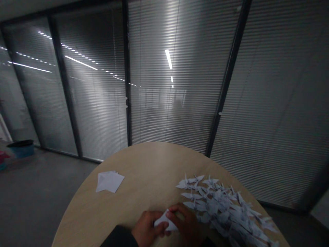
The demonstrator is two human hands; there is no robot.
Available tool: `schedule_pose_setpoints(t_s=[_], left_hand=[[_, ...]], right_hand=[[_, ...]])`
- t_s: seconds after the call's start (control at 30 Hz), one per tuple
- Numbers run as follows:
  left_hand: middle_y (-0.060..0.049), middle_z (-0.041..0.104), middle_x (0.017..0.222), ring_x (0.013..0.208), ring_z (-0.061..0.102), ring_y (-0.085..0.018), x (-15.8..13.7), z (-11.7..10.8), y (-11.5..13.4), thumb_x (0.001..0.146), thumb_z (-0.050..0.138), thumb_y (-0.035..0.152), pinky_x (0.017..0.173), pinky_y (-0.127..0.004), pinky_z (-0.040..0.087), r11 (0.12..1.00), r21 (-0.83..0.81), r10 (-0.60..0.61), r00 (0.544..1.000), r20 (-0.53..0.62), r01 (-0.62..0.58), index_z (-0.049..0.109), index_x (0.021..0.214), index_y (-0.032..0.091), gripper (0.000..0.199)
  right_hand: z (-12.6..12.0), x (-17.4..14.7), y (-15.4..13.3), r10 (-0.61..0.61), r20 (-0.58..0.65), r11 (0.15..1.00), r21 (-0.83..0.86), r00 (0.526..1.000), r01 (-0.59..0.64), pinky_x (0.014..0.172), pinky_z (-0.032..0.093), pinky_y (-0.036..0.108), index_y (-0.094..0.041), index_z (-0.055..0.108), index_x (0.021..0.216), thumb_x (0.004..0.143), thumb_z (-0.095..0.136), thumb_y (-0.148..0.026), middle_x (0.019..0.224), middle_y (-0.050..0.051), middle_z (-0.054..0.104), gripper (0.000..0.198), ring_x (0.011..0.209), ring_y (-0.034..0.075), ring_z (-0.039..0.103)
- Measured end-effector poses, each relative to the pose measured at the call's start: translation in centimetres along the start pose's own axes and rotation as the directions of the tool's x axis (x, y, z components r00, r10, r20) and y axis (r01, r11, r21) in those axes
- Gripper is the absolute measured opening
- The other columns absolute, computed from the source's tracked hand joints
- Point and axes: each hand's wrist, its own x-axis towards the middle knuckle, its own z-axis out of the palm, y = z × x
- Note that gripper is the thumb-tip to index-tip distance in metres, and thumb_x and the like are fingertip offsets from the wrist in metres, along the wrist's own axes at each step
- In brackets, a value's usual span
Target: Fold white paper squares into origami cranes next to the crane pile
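A small folded piece of white paper [162, 219] is held between both hands just above the near part of the round table. My left hand [146, 226] is closed on its left side, thumb laid over the front. My right hand [186, 223] pinches the upper right part with thumb and fingers. To the right of my right hand lies a large pile of white folded paper cranes [223, 206]. Farther off at the left rests a small stack of white paper sheets [110, 181]. The fingertips behind the paper are partly hidden.
The round wooden table [154, 161] stands close to a glass partition with blinds [174, 113], divided by dark frames. A blue tub [22, 149] sits on the grey floor [51, 181] at the far left, with a red object [3, 156] beside it.
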Motion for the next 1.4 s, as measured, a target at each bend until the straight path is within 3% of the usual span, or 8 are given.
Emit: schedule_pose_setpoints(t_s=[0.33, 0.6, 1.03, 1.4], left_hand=[[-0.010, 0.072, 0.068, 0.055, 0.058, -0.014, -0.09, 0.09, 0.47, 0.080, 0.051, 0.033, 0.057, -0.022, 0.045, 1.000, -0.018, -0.015, 1.000, 0.013, 0.016, 0.072, 0.080, 0.007, 0.033], [-0.009, 0.072, 0.068, 0.054, 0.058, -0.014, -0.15, 0.12, 0.48, 0.081, 0.050, 0.037, 0.057, -0.023, 0.046, 0.999, -0.032, -0.030, 0.999, 0.021, 0.031, 0.071, 0.083, 0.009, 0.036], [-0.008, 0.071, 0.065, 0.050, 0.056, -0.013, 0.02, 0.41, 0.31, 0.078, 0.052, 0.037, 0.055, -0.023, 0.046, 0.997, -0.048, -0.064, 0.998, 0.001, 0.064, 0.071, 0.083, 0.009, 0.034], [-0.009, 0.072, 0.066, 0.051, 0.059, -0.014, -0.13, 0.37, 0.75, 0.077, 0.052, 0.038, 0.056, -0.025, 0.048, 0.995, -0.067, -0.074, 0.997, 0.006, 0.074, 0.071, 0.081, 0.009, 0.035]], right_hand=[[-0.17, -0.05, -0.03, -0.008, 0.006, 1.000, -0.014, 1.000, 0.008, 0.068, 0.049, 0.027, -0.022, 0.066, 0.065, 0.067, 0.058, -0.034, 0.068, 0.003, 0.068, 0.015, 0.070, 0.019, 0.064], [0.16, -0.24, 0.00, -0.074, -0.079, 0.997, -0.025, 0.994, 0.072, 0.065, 0.051, 0.026, -0.024, 0.065, 0.062, 0.068, 0.058, -0.033, 0.063, 0.001, 0.066, 0.013, 0.064, 0.018, 0.063], [-0.17, -0.20, -0.42, -0.033, -0.016, 0.999, -0.041, 0.999, 0.032, 0.067, 0.049, 0.027, -0.023, 0.065, 0.064, 0.069, 0.056, -0.034, 0.067, 0.002, 0.068, 0.015, 0.069, 0.019, 0.065], [0.03, -0.21, -0.31, -0.077, -0.071, 0.996, -0.041, 0.994, 0.075, 0.063, 0.050, 0.025, -0.024, 0.064, 0.060, 0.068, 0.056, -0.031, 0.061, 0.001, 0.067, 0.013, 0.062, 0.018, 0.064]])
